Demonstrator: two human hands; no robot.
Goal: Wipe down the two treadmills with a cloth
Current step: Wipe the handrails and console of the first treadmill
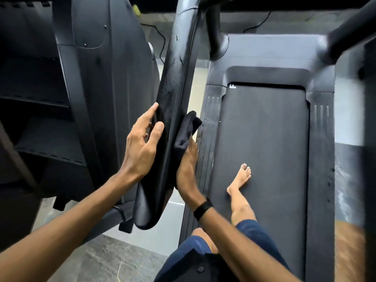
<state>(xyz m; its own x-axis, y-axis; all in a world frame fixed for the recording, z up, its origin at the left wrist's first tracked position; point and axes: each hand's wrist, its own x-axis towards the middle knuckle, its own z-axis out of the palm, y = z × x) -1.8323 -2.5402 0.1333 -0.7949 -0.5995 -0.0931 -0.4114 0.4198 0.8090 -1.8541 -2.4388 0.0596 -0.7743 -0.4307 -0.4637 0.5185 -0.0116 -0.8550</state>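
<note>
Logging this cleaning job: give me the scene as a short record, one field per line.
place: person standing on a treadmill belt, a bare foot on it
part being wiped: the treadmill's left handrail arm
cloth: black cloth, pressed to the arm's right side
right hand: right hand holds the cloth against the arm; black wristband on that wrist
left hand: left hand rests on the arm's left side, fingers straight
neighbouring machine: dark machine at left, type unclear
</note>
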